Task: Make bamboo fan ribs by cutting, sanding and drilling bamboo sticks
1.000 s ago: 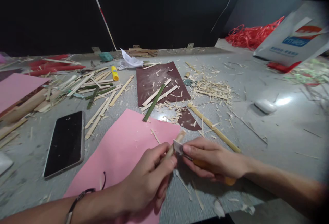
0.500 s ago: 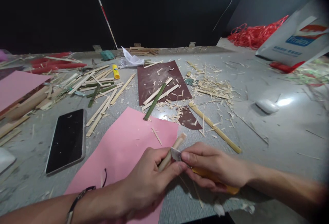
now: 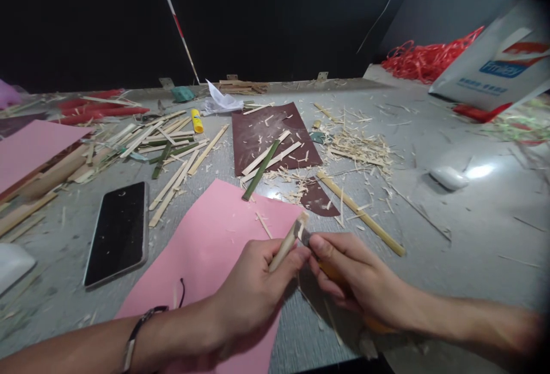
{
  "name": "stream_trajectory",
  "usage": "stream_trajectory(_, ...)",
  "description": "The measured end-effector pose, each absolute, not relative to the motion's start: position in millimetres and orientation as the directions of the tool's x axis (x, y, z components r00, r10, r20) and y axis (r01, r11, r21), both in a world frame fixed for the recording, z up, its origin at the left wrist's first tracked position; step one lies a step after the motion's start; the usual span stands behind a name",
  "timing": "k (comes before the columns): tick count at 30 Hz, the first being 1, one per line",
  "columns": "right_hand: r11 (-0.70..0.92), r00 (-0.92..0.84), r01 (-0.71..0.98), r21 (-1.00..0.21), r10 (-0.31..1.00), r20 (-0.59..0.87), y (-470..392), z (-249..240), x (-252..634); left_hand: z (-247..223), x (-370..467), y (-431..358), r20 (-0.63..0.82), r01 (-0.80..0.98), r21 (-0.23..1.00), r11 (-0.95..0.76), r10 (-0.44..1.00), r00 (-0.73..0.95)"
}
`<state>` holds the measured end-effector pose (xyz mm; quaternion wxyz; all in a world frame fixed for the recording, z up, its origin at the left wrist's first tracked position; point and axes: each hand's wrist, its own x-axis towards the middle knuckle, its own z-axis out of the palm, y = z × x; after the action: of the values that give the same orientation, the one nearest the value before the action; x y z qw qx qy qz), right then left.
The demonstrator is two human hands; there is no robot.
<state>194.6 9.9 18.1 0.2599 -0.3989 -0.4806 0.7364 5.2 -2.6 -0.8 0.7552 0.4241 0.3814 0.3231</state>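
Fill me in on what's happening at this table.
A person's left hand grips a pale stick, while the right hand holds a yellow-handled knife, its blade at the stick near the far end. A pink sheet lies under the left hand. A phone lies to the left; shavings and a brown sheet lie beyond.

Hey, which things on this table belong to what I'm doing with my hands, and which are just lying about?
Part of the job:
- stick, in your left hand
- knife, in your right hand
- probably the loose wood strips

Just lying about, it seems:
- phone
- red string
- crumpled white paper
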Motion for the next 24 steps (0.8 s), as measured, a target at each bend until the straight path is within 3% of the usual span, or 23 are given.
stream_trajectory(2,-0.301,-0.395,-0.047,-0.952,0.881,-0.259,32,20,210,-3,2,-6,-0.294,-0.057,0.931,0.361,0.832,0.471)
stream_trajectory(4,-0.211,-0.117,-0.117,-0.970,0.973,-0.198,65,26,232,-6,-1,-9,-0.284,0.051,0.955,0.293,0.847,0.449)
stream_trajectory(6,-0.075,0.100,-0.221,-0.972,0.990,-0.099,96,33,253,-8,-3,-12,-0.285,0.085,0.957,0.276,0.852,0.440)
stream_trajectory(7,-0.067,0.112,-0.247,-0.967,0.989,-0.097,106,35,259,-8,-3,-12,-0.283,0.078,0.958,0.277,0.856,0.433)
stream_trajectory(9,-0.079,0.070,-0.246,-0.966,0.993,-0.100,109,35,260,-6,-2,-11,-0.286,0.047,0.954,0.295,0.858,0.426)
stream_trajectory(13,-0.232,-0.298,-0.133,-0.964,0.937,-0.184,70,24,231,1,1,-8,-0.307,0.066,0.948,0.312,0.839,0.448)
stream_trajectory(17,-0.126,-0.525,0.056,-0.991,0.840,-0.136,41,20,211,2,0,-5,-0.279,0.175,0.960,0.219,0.806,0.522)
stream_trajectory(20,-0.090,-0.592,0.090,-0.992,0.796,-0.126,40,21,209,0,-2,-4,-0.270,0.228,0.959,0.170,0.799,0.538)
stream_trajectory(24,-0.168,-0.548,0.049,-0.985,0.820,-0.167,42,20,210,-1,-2,-5,-0.285,0.209,0.957,0.203,0.800,0.528)
